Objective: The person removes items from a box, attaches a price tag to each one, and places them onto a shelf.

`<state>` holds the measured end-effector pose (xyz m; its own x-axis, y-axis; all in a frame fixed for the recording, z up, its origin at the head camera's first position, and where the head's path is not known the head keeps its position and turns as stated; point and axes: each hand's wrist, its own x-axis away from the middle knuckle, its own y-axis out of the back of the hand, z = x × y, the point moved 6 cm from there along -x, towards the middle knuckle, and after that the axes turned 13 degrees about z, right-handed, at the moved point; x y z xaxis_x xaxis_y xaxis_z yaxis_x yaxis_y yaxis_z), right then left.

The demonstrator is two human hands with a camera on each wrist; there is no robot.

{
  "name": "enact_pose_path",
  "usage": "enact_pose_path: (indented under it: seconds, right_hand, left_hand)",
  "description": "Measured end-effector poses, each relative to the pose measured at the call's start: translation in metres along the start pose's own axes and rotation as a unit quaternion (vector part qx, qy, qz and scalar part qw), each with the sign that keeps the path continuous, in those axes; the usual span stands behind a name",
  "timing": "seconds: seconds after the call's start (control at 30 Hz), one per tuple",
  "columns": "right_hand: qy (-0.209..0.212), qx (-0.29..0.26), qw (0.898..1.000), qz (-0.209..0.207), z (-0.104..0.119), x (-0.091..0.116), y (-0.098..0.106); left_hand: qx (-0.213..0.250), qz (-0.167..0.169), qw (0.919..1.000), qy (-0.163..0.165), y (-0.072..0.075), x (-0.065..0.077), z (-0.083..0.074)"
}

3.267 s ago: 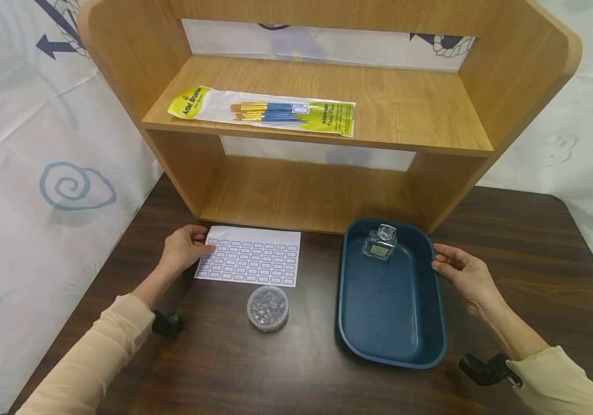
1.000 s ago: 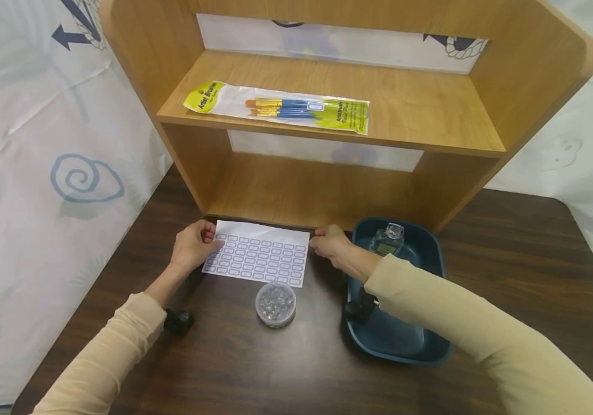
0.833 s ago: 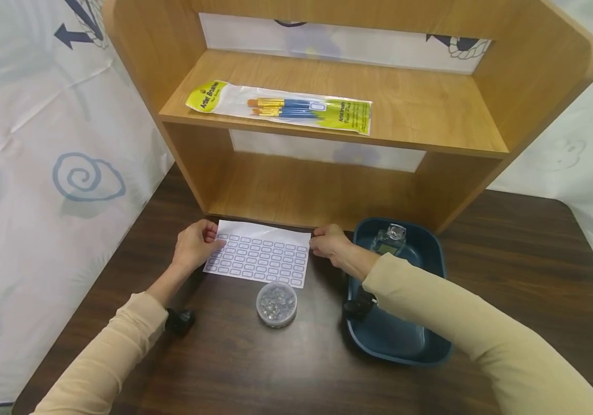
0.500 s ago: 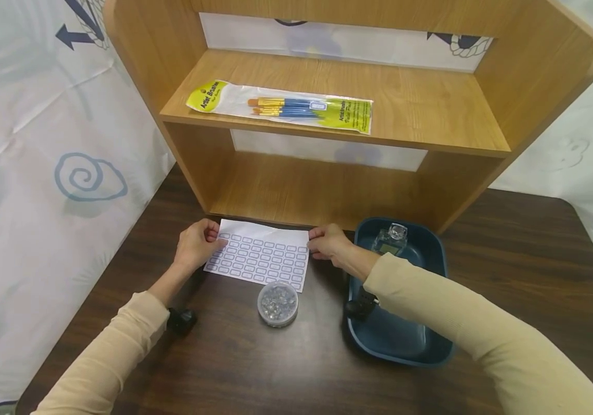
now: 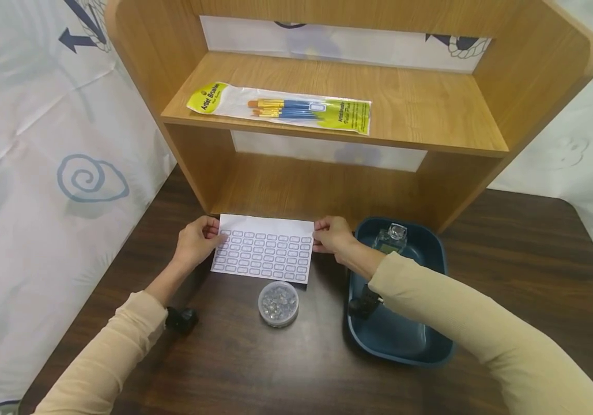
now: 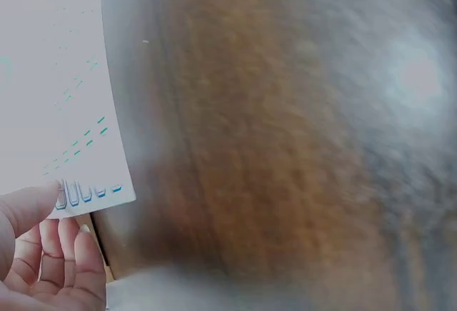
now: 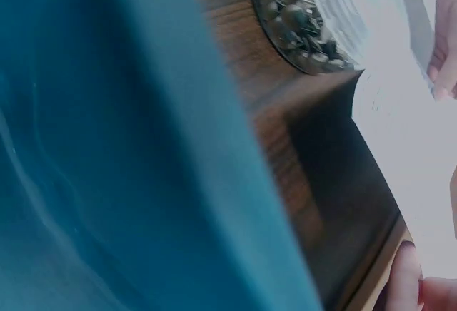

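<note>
A white sheet of label stickers with rows of blue-framed boxes is held between both hands, just above the table in front of the shelf. The left hand pinches its left edge; the left wrist view shows the thumb on the printed face and the fingers curled behind. At the right edge the right hand grips the paper, its fingertips partly cut off in the right wrist view. Close below the sheet stands a round clear tub of small shiny metal pieces, resembling thumbtacks.
Under the right forearm lies a blue tray with a square glass bottle at its far end. A wooden shelf stands behind, carrying a pack of artist brushes on its upper board. Dark wood table extends around.
The right hand has come from the tray's right rim across to the sheet's right edge and taken hold of it. Lately the sheet has risen slightly and moved away from the tub.
</note>
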<state>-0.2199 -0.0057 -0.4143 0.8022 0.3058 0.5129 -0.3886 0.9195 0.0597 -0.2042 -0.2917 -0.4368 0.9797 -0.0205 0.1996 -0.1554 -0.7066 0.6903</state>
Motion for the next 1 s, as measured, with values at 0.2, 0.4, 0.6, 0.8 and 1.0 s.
enact_pose_path:
  seconds: [0.2, 0.4, 0.6, 0.8, 1.0]
  right_hand:
    - [0.019, 0.009, 1.000, -0.009, 0.010, 0.005, 0.012]
    - [0.043, 0.011, 0.999, -0.018, 0.019, 0.011, 0.024]
    - [0.115, 0.076, 0.989, -0.046, 0.036, 0.021, 0.036]
    - [0.227, 0.155, 0.959, -0.071, 0.066, 0.032, 0.029]
    - [0.274, 0.246, 0.929, -0.025, 0.082, 0.031, -0.006]
  left_hand:
    - [0.081, 0.025, 0.9964, -0.010, -0.002, 0.000, -0.003]
    - [0.203, 0.050, 0.9776, -0.026, -0.002, 0.001, -0.013]
    - [0.268, 0.080, 0.9599, -0.015, -0.002, 0.003, -0.027]
    - [0.307, 0.092, 0.9471, -0.017, -0.005, 0.006, -0.038]
    - [0.318, 0.091, 0.9430, -0.037, -0.009, 0.008, -0.052]
